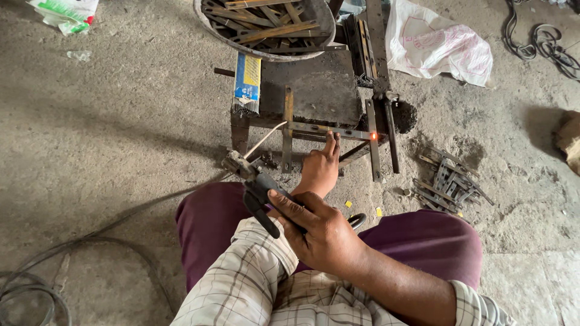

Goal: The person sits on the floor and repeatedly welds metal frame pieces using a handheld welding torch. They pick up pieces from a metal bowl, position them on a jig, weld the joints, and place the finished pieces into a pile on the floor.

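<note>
Head view: the right hand point(323, 232) is closed around a black electrode holder point(261, 196) above the lap — its welding rod point(264, 139) angles up toward the stand's front edge. The left hand point(320, 169) presses fingertips on a flat steel bar point(329, 130) lying along the front edge of the small metal stand point(323, 96) — a weld spot point(373, 136) glows orange at the bar's right end.

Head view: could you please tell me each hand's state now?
Left hand: open, fingers touching the metal bar.
Right hand: closed on the electrode holder.
</note>
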